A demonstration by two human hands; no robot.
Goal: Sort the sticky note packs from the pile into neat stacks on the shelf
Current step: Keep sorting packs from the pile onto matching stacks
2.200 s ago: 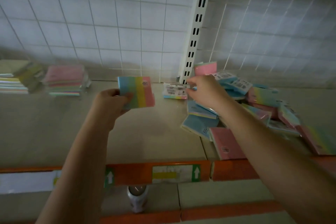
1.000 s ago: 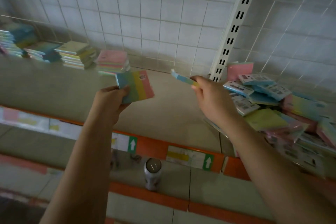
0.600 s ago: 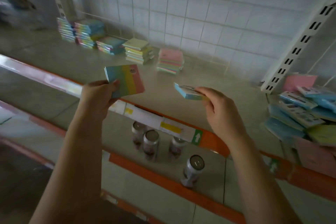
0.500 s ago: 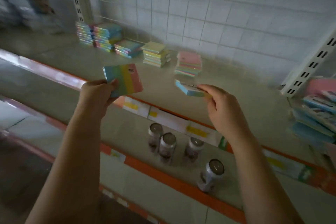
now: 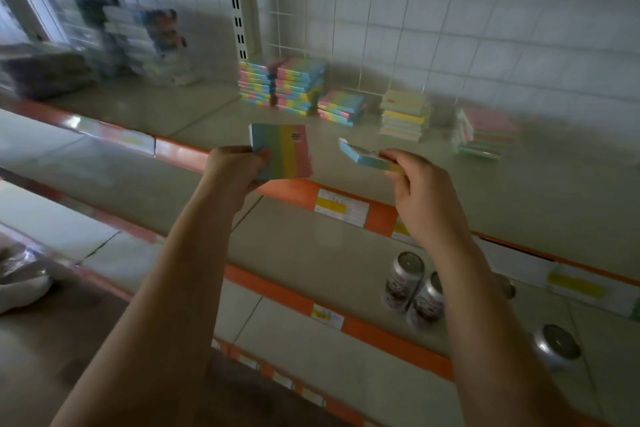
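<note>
My left hand [image 5: 233, 166] grips a rainbow-striped sticky note pack [image 5: 285, 151], its face upright toward me, above the shelf's front edge. My right hand [image 5: 420, 191] pinches a second pack [image 5: 363, 156] by one end; it lies nearly flat, blue edge pointing left. Behind them on the shelf [image 5: 536, 191] stand neat stacks: two tall rainbow stacks [image 5: 287, 85], a lower rainbow stack [image 5: 341, 107], a yellow-topped stack [image 5: 403, 114] and a pink-topped stack [image 5: 485, 132]. The loose pile is out of view.
A white slotted upright [image 5: 239, 10] and wire grid back the shelf. Wrapped goods [image 5: 138, 42] fill the bay to the left. Orange price rails [image 5: 346, 204] edge each shelf. Several cans [image 5: 415, 291] stand on the shelf below, right of centre.
My view has swung left along the shelf, away from the pile and toward the stacks. Both hands kept their packs and came closer to the rainbow stacks.
</note>
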